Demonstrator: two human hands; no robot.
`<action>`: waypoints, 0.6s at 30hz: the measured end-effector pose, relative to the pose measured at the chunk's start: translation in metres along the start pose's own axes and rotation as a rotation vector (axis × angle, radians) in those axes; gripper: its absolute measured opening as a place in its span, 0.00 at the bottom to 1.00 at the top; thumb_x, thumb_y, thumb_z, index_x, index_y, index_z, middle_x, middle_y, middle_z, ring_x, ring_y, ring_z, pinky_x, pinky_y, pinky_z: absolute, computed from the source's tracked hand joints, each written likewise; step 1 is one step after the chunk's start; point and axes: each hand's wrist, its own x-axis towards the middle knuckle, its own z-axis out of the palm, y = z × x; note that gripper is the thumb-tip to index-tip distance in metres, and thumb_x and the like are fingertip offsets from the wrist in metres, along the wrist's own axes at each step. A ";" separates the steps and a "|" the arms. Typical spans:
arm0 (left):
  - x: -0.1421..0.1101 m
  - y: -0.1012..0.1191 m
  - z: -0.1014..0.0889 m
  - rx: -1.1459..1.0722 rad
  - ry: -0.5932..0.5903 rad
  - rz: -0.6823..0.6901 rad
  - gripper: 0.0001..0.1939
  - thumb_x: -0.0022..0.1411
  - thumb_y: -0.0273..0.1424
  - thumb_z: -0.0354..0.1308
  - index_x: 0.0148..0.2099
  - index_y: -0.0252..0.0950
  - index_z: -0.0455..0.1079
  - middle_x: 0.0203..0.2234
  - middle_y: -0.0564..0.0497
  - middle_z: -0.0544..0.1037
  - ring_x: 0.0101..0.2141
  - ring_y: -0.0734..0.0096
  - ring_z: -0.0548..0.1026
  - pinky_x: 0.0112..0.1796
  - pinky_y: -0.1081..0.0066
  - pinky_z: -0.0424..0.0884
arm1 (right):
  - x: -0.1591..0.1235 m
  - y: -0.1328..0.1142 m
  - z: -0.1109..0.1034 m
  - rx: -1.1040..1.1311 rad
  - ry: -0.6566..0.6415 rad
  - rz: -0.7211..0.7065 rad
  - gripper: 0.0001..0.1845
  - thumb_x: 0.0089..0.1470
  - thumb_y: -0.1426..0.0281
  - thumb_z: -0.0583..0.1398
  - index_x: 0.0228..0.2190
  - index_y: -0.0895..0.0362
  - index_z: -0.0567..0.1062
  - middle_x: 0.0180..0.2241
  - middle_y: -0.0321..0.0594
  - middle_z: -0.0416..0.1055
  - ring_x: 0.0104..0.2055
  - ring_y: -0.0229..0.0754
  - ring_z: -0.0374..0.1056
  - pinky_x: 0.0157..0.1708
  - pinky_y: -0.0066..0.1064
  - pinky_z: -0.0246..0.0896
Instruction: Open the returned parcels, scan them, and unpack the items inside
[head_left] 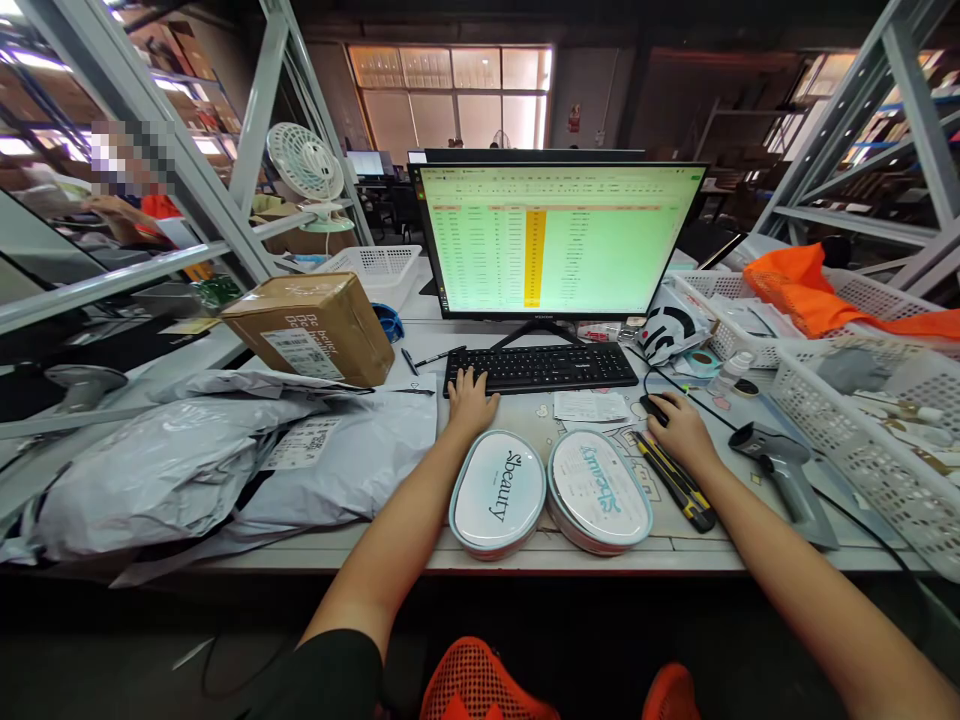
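Observation:
My left hand rests on the left end of a black keyboard, its fingers stretched over the keys. On the right, my right hand covers a black computer mouse with its fingers round it. Between my forearms, near the front edge, lie two oval cases with "beauty" lettering: a left case and a right case. A yellow and black box cutter lies beside my right wrist. Behind the keyboard stands a monitor showing a spreadsheet with one orange column.
Grey plastic mailers and a cardboard box fill the left side. A barcode scanner lies right, near a white basket. Metal posts frame the desk. A small fan stands behind. Another person is far left.

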 end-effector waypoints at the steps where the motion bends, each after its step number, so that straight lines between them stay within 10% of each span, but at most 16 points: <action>1: 0.000 0.000 0.000 0.000 -0.003 0.001 0.33 0.69 0.40 0.51 0.71 0.32 0.59 0.72 0.34 0.53 0.72 0.41 0.46 0.68 0.40 0.44 | 0.000 0.000 0.000 0.002 -0.001 -0.002 0.26 0.59 0.65 0.56 0.55 0.61 0.77 0.57 0.54 0.68 0.58 0.56 0.66 0.62 0.49 0.61; 18: -0.004 0.000 -0.006 -0.008 -0.032 0.000 0.35 0.68 0.39 0.54 0.73 0.32 0.57 0.73 0.35 0.51 0.73 0.42 0.45 0.69 0.42 0.43 | 0.001 -0.001 0.001 -0.012 -0.004 -0.022 0.27 0.59 0.64 0.54 0.55 0.64 0.77 0.56 0.57 0.68 0.57 0.56 0.66 0.61 0.50 0.62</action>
